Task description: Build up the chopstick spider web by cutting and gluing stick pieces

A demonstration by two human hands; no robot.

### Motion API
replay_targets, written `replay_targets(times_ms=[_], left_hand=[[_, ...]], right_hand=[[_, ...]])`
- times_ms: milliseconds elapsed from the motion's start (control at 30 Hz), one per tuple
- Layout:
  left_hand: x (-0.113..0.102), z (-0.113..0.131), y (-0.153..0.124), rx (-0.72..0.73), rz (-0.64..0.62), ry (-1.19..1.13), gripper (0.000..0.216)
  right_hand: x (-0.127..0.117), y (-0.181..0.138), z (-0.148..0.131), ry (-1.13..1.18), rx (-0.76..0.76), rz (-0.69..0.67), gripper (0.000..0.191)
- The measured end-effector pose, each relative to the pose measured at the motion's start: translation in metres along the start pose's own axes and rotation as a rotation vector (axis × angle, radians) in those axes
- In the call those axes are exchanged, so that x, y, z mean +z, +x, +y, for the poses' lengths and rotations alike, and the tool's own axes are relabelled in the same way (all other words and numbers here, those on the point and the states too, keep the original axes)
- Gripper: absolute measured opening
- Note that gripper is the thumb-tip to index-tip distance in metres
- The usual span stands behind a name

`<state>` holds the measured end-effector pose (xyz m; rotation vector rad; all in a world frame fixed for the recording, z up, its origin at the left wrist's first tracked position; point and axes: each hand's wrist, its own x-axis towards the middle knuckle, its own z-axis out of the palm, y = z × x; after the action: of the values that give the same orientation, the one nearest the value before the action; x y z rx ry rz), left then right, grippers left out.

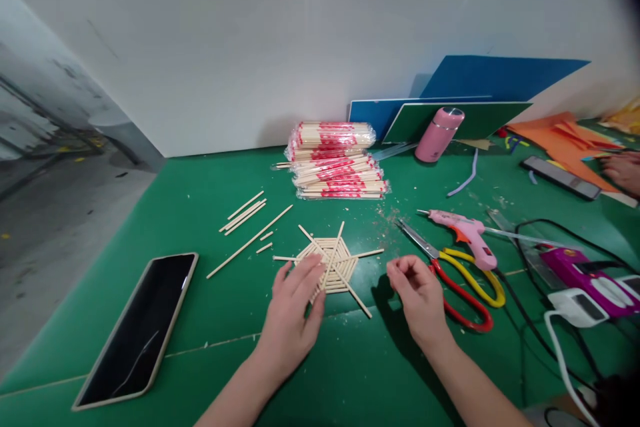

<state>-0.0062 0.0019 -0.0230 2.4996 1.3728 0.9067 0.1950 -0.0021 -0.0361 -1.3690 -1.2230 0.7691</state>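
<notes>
A web-shaped piece made of wooden sticks [345, 270] lies flat on the green table, with longer sticks crossing at its middle and poking past the rim. My left hand [296, 304] rests on its left side, fingers stretched over it and thumb at the lower edge, hiding part of the sticks. To the right of the piece, apart from it, my right hand [419, 294] hovers with thumb and forefinger pinched together. Whether anything tiny sits in that pinch cannot be made out. Scissors [447, 267] with red and yellow handles lie just beyond my right hand.
Loose sticks [250, 240] and short cut pieces lie left of the web. Behind are plastic-wrapped stick bundles [340, 167] and a pink bottle [440, 135]. A phone [137, 327] lies left. A pink glue gun [465, 232], power strip [590, 277] and another person's hand [623, 170] are right.
</notes>
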Motion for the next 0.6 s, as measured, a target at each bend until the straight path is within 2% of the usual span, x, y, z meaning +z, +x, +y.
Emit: replay_targets(times_ms=[100, 133, 233, 267, 333, 400, 433, 467, 533, 600], left_hand=[[-0.018, -0.008, -0.008, -0.233, 0.214, 0.000, 0.014], [-0.025, -0.009, -0.012, -0.311, 0.242, 0.003, 0.010], [-0.042, -0.004, -0.020, -0.492, 0.267, -0.046, 0.015], [-0.045, 0.002, -0.022, -0.530, 0.227, -0.081, 0.019], [-0.047, 0.018, -0.021, -0.549, 0.051, -0.200, 0.030], [-0.043, 0.035, -0.018, -0.512, -0.051, -0.303, 0.034], [-0.040, 0.043, -0.016, -0.469, -0.090, -0.354, 0.033], [-0.036, 0.051, -0.015, -0.431, -0.109, -0.397, 0.030], [-0.029, 0.062, -0.014, -0.265, -0.188, -0.528, 0.013], [-0.026, 0.069, -0.017, -0.144, -0.147, -0.627, 0.019]], right_hand=[[-0.005, 0.008, -0.002, 0.082, 0.028, 0.096, 0.021], [-0.008, 0.011, -0.003, 0.105, 0.033, 0.131, 0.020], [-0.012, 0.013, -0.011, 0.156, 0.039, 0.196, 0.014], [-0.013, 0.011, -0.016, 0.164, 0.043, 0.188, 0.013], [-0.013, 0.002, -0.027, 0.162, 0.056, 0.101, 0.013], [-0.012, -0.011, -0.039, 0.135, 0.064, -0.095, 0.013], [-0.011, -0.019, -0.045, 0.096, 0.039, -0.295, 0.012], [-0.010, -0.026, -0.050, 0.073, 0.005, -0.408, 0.010], [-0.008, -0.036, -0.057, 0.046, -0.039, -0.499, 0.025], [-0.005, -0.042, -0.060, 0.014, -0.046, -0.548, 0.039]])
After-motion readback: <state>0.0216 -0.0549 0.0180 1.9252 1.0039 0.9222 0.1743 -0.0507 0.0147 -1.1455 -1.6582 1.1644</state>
